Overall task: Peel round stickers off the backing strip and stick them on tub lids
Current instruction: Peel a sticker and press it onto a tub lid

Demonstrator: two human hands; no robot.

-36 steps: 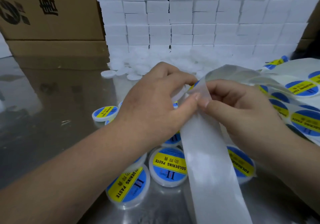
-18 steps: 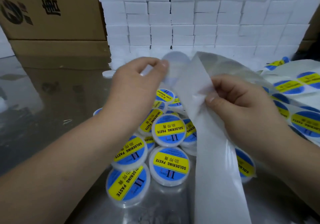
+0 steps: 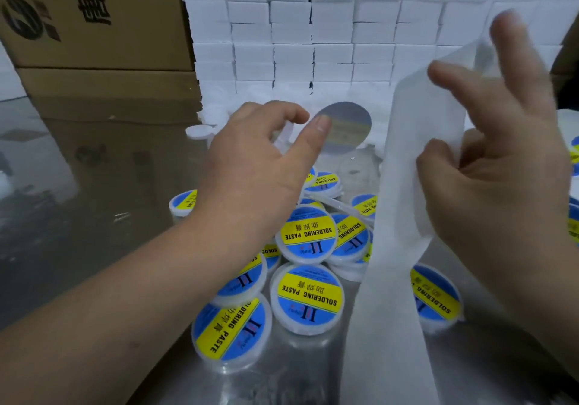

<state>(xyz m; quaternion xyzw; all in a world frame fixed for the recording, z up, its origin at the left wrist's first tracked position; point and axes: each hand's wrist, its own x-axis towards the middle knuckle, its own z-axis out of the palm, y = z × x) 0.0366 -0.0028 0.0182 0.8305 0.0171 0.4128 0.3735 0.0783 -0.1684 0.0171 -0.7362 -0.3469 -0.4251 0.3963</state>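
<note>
The head view shows the job well under way but not finished; a heap of labelled tubs (image 3: 308, 298) lies on the metal table (image 3: 62, 216) between the forearms, each lid showing a blue and yellow "SOLDERING PASTE" label, while at least 1 bare white lid (image 3: 199, 131) sits beyond them at the foot of a loose white pile that is too washed out to count, so I judge that many lids are left. The left hand (image 3: 250, 166) pinches 1 round sticker (image 3: 347, 126) by its left edge between thumb and curled forefinger, lifted above the heap and clear of the strip; this one is peeled and not yet stuck down. The sticker stands nearly upright with its dull grey back towards the camera and its printed face turned away; being round, it has no long axis. The right hand (image 3: 488, 166) grips the backing strip (image 3: 391, 279) under the thumb, with 2 fingers raised, straight and blurred; the bare strip's long axis runs from the near edge up and away to that hand, then curls over the fingers. A cardboard box (image 3: 94, 19) and stacked white blocks (image 3: 313, 29) stand behind.
</note>
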